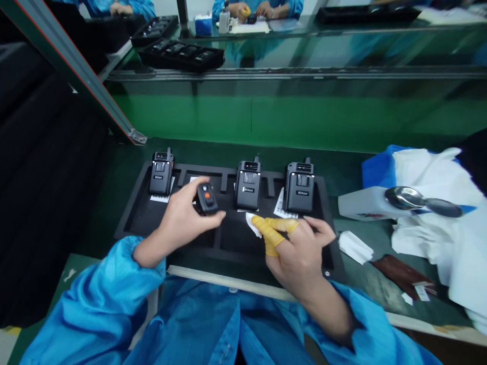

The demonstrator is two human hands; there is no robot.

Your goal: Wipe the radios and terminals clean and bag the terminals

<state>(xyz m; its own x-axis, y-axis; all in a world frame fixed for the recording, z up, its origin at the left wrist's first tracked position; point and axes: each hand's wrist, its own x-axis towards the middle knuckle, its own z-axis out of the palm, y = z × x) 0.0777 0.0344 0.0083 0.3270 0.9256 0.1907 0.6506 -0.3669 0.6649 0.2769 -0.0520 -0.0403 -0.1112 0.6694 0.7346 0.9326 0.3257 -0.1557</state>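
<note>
My left hand (186, 215) grips a black two-way radio (207, 198) between thumb and fingers, its side with an orange button turned up to me. Yellow finger cots cover some fingers of my right hand (297, 243), which pinches a small white wipe (253, 224) to the right of that radio. Below both hands lies a black foam tray (239, 243) with compartments. Three more radios marked "Riton" rest along its far side: a left one (161, 175), a middle one (248, 186) and a right one (300, 187). White label slips show under them.
At right stand a white bottle with a metal-topped pump (361, 203), a blue box (378, 170) and a heap of white cloths (426, 177). A folded wipe (355, 247) and a brown packet (403, 276) lie nearer. Behind the green partition (243, 111), other people work; another black tray (182, 55) sits there.
</note>
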